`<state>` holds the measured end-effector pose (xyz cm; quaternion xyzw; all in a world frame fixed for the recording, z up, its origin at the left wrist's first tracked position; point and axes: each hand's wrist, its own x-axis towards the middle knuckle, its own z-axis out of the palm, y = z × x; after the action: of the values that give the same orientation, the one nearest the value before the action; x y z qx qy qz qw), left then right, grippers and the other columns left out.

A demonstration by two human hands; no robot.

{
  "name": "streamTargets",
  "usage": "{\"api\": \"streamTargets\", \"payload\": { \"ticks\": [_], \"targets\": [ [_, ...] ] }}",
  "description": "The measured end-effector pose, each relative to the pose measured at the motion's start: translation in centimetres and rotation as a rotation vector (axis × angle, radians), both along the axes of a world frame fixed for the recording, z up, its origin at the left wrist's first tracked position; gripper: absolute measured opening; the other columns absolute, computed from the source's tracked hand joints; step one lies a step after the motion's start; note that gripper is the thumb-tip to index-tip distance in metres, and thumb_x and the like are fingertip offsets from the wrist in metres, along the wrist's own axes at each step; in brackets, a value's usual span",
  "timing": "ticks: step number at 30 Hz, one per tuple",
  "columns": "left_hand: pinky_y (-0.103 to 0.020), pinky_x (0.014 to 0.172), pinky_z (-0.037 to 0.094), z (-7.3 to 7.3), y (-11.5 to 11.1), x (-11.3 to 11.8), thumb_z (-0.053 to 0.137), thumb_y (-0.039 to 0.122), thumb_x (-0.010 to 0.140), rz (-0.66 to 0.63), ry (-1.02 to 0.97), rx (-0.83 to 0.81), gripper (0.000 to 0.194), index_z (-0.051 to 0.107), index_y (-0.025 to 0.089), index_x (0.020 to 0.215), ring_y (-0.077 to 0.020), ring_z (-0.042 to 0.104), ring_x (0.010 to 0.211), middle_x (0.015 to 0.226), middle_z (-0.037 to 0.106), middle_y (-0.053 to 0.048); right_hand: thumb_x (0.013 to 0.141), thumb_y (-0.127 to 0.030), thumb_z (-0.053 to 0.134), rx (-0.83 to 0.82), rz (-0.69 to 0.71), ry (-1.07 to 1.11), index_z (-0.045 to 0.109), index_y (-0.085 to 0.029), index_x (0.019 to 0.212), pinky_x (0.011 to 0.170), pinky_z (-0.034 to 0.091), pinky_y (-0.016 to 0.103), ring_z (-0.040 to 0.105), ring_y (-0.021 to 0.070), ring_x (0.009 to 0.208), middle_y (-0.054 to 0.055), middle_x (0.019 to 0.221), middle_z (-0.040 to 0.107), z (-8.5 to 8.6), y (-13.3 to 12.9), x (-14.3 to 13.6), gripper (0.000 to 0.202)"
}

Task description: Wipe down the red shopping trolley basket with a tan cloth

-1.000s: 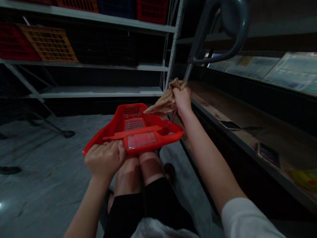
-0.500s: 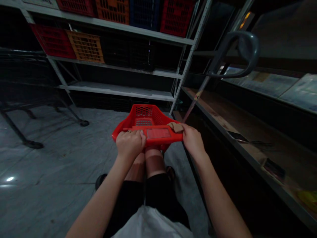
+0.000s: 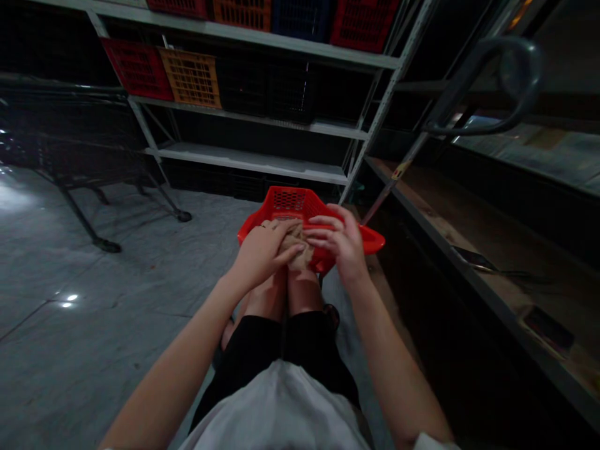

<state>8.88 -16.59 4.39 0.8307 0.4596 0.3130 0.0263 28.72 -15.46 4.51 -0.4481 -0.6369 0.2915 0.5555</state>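
A red plastic shopping basket [image 3: 287, 199] with perforated walls stands on the floor just in front of my knees. Its red handle [image 3: 372, 239] shows to the right of my hands. My left hand [image 3: 262, 251] holds a crumpled tan cloth [image 3: 300, 250] over the near side of the basket, with the cloth between thumb and fingers. Close to the cloth's right side, my right hand [image 3: 344, 245] is raised with its fingers apart and holds nothing that I can see. The rest of the handle is hidden behind my hands and the cloth.
A white metal rack [image 3: 257, 161] with coloured crates, among them a yellow crate [image 3: 191, 78], stands ahead. On the left is a dark wheeled cart [image 3: 84, 150]. A wooden shelf [image 3: 438, 219] runs along the right, below a grey looped handle [image 3: 487, 87].
Both hands have left their grip on the basket handle. The cloth has moved left, from under my right hand into my left. The view has shifted a little left.
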Motion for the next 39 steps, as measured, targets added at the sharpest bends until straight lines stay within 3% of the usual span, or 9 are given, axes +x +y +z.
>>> {"api": "streamTargets", "payload": {
  "ticks": [4, 8, 11, 15, 18, 23, 28, 33, 39],
  "targets": [
    [-0.044, 0.097, 0.052, 0.1, 0.0, -0.3, 0.049, 0.029, 0.102, 0.182, 0.116, 0.012, 0.035, 0.068, 0.017, 0.128, -0.0299, 0.064, 0.107, 0.114, 0.070, -0.013, 0.089, -0.021, 0.042, 0.071, -0.343, -0.500, 0.066, -0.023, 0.119, 0.093, 0.053, 0.039, 0.070, 0.0252, 0.109, 0.010, 0.116, 0.075, -0.5, 2.1, 4.2, 0.039],
    [-0.039, 0.097, 0.054, -0.3, -0.5, 2.8, 0.049, 0.023, 0.099, 0.234, -0.027, 0.033, 0.025, 0.071, 0.017, 0.109, -0.0263, 0.065, 0.113, 0.125, 0.067, -0.014, 0.100, -0.032, 0.037, -0.089, -0.462, -1.078, 0.077, -0.022, 0.102, 0.070, 0.043, 0.033, 0.070, 0.0259, 0.081, 0.011, 0.086, 0.077, -0.7, 2.0, 4.5, 0.041],
    [-0.041, 0.107, 0.051, -0.5, -0.5, 6.9, 0.048, 0.026, 0.102, 0.167, 0.055, 0.116, 0.034, 0.066, 0.016, 0.129, -0.0283, 0.061, 0.131, 0.153, 0.055, -0.016, 0.101, -0.031, 0.038, -0.033, -0.528, -1.202, 0.078, -0.022, 0.100, 0.060, 0.031, 0.030, 0.067, 0.0226, 0.069, 0.010, 0.078, 0.076, -0.9, 1.9, 4.1, 0.042],
    [-0.043, 0.107, 0.052, -0.9, 0.7, 10.0, 0.042, 0.027, 0.106, 0.142, 0.216, 0.209, 0.045, 0.057, 0.013, 0.146, -0.0304, 0.060, 0.135, 0.155, 0.056, -0.016, 0.099, -0.031, 0.037, 0.059, -0.535, -1.221, 0.080, -0.021, 0.098, 0.057, 0.026, 0.031, 0.065, 0.0226, 0.065, 0.010, 0.073, 0.075, -1.6, 3.1, 5.7, 0.044],
    [-0.039, 0.107, 0.052, -1.4, 0.6, 8.1, 0.041, 0.027, 0.107, 0.097, 0.235, 0.230, 0.044, 0.058, 0.014, 0.145, -0.0271, 0.059, 0.137, 0.158, 0.053, -0.014, 0.097, -0.031, 0.039, 0.077, -0.519, -1.180, 0.082, -0.022, 0.106, 0.061, 0.033, 0.031, 0.068, 0.0238, 0.071, 0.010, 0.079, 0.078, -2.2, 4.2, 7.8, 0.045],
    [-0.047, 0.117, 0.043, -2.7, 0.4, -0.8, 0.040, 0.031, 0.106, 0.114, 0.138, 0.171, 0.036, 0.070, 0.021, 0.123, -0.0229, 0.072, 0.110, 0.121, 0.077, -0.009, 0.096, -0.031, 0.042, 0.070, -0.459, -1.118, 0.081, -0.026, 0.115, 0.072, 0.043, 0.032, 0.072, 0.0251, 0.084, 0.008, 0.095, 0.082, -2.6, 6.5, 10.4, 0.044],
    [-0.043, 0.119, 0.040, -4.4, 5.1, -5.2, 0.028, 0.037, 0.107, -0.019, -0.107, 0.000, 0.046, 0.069, 0.021, 0.095, -0.0185, 0.070, 0.103, 0.102, 0.078, -0.005, 0.094, -0.027, 0.044, 0.057, -0.363, -1.054, 0.082, -0.026, 0.110, 0.085, 0.047, 0.035, 0.072, 0.0259, 0.098, 0.007, 0.104, 0.081, -2.2, 10.0, 11.1, 0.041],
    [-0.029, 0.072, 0.050, -6.9, 9.4, -2.1, 0.017, 0.053, 0.108, 0.230, -0.526, -0.057, 0.060, 0.053, 0.021, 0.072, -0.0168, 0.063, 0.073, 0.075, 0.069, -0.006, 0.095, -0.021, 0.039, 0.141, -0.400, -0.903, 0.076, -0.012, 0.116, 0.102, 0.046, 0.044, 0.068, 0.0302, 0.111, 0.018, 0.118, 0.076, -1.7, 9.8, 6.9, 0.043],
    [-0.033, 0.083, 0.050, -7.7, 8.9, 2.7, 0.011, 0.041, 0.111, 0.377, -0.359, 0.172, 0.062, 0.063, 0.019, 0.086, -0.0202, 0.068, 0.087, 0.088, 0.073, -0.011, 0.105, -0.031, 0.037, 0.285, -0.239, -0.810, 0.076, -0.019, 0.104, 0.107, 0.043, 0.041, 0.065, 0.0261, 0.108, 0.013, 0.112, 0.077, -3.0, 5.6, -3.3, 0.041]
  ]
}}
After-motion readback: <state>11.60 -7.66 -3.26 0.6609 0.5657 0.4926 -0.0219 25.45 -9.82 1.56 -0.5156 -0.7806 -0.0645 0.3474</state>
